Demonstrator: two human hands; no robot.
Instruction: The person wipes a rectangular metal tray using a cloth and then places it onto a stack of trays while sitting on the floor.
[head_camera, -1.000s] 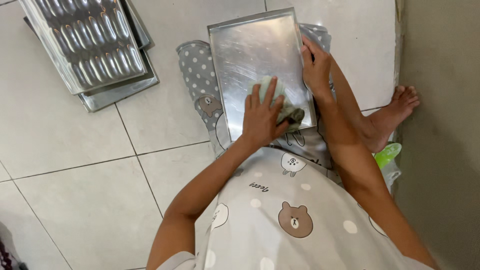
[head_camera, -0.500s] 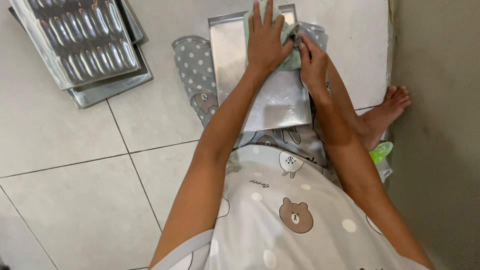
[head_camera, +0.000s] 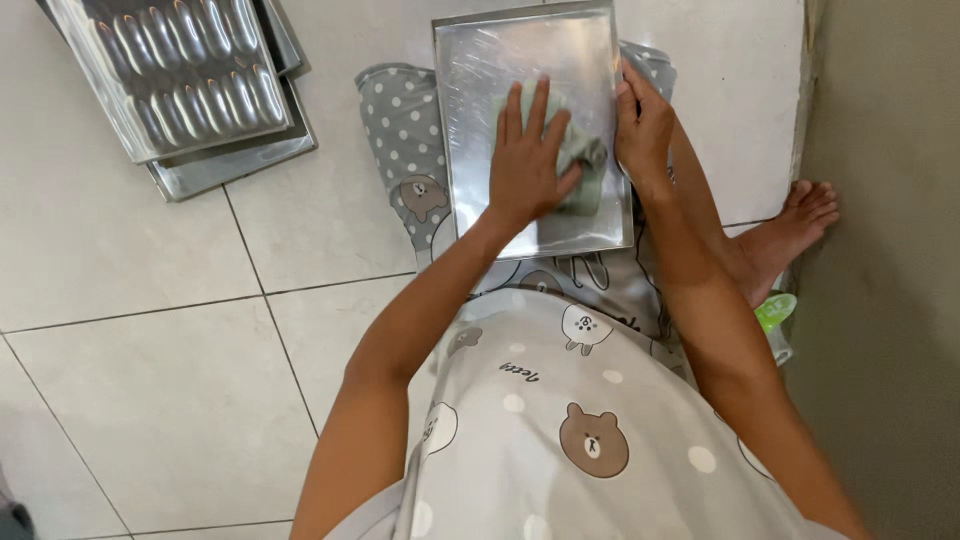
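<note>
Our left hand (head_camera: 530, 160), flat and open on the green cloth (head_camera: 570, 150), has slid back from the tray's far edge to mid-tray (head_camera: 480, 60) on our lap, while our right hand (head_camera: 645, 125) still grips the right rim, so wiping continues.

A person is seen from above, from a head-worn camera. A loose, light grey garment (head_camera: 600, 450) is worn, printed with pale round dots and cartoon animals: a brown bear face, a white rabbit-like face and small dark line drawings. Matching trousers (head_camera: 400, 130) in a darker grey with white polka dots and a small brown bear print are seen over the legs. Both arms are bare from the shoulder down; no sleeves, watch, rings or bracelets are seen on the left hand (head_camera: 530, 165) or the right hand (head_camera: 645, 130). One bare foot (head_camera: 790, 235) is shown, without a shoe or sock.
</note>
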